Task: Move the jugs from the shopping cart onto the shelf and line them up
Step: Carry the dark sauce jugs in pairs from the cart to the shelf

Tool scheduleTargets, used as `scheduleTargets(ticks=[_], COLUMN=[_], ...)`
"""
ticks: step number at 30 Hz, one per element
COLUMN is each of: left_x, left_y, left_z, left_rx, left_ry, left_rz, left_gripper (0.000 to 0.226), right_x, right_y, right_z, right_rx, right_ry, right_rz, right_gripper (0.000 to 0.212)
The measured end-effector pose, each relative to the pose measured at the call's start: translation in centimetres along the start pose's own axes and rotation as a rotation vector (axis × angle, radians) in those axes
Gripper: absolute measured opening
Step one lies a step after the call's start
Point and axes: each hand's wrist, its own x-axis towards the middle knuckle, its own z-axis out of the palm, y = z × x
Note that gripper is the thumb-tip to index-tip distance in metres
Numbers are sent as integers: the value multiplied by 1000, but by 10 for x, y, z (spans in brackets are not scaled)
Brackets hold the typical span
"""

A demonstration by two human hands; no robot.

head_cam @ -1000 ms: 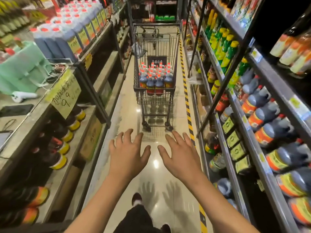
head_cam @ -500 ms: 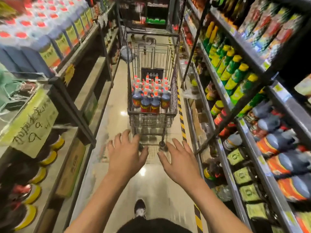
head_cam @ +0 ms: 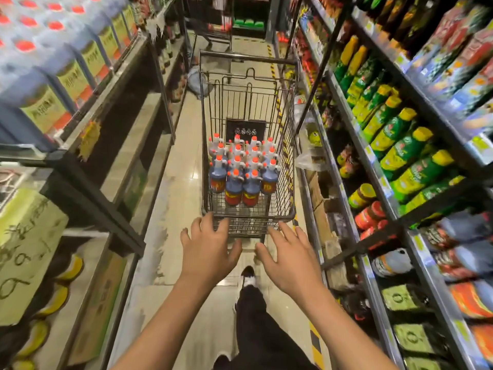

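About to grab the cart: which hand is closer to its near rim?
Left. The left hand has fingertips overlapping the shopping cart near rim at its left corner. The right hand hovers just below the rim's right corner, open.

I'm looking down a narrow grocery shop aisle. Metal shelving [head_cam: 344, 108] runs along both sides, packed with rows of green bottles with yellow caps [head_cam: 394, 129] and red-capped jugs [head_cam: 80, 52], with price tags [head_cam: 480, 145] clipped to the shelf edges. A wire shopping cart [head_cam: 248, 217] stands on the shiny tiled floor [head_cam: 181, 166], and a handwritten price sign [head_cam: 24, 252] hangs at left
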Motion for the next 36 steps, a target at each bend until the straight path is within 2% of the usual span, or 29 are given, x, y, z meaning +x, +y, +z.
scheduleTargets(ticks=[11,18,22,25,29,31,34,36], left_x=[183,290,331,357,376,387,404,407], left_y=[-2,15,8,-7,-33,-42,-51,-63], left_z=[41,65,99,136,193,221,265,307], left_rx=[36,64,40,-75,-173,-180,-194,-248], left_ry=[-250,-340,-433,-552,-593,-627,-663,-673], left_rz=[-53,-15,-22,-147,-217,-270,-365,-430], left_gripper=[63,66,66,72,74,74,76,77], right_x=[200,308,354,383,420,438,463,477], right_y=[23,33,42,58,86,96,112,122], right_z=[-7,13,36,68,122,152,198,222], right_rx=[59,-4,64,95,142,152,244,323], right_ry=[-105,-164,-232,-302,-301,-323,-329,-305], right_rz=[3,-82,4,86,185,212,245,271], right_gripper=[67,75,67,69,64,71,100,104])
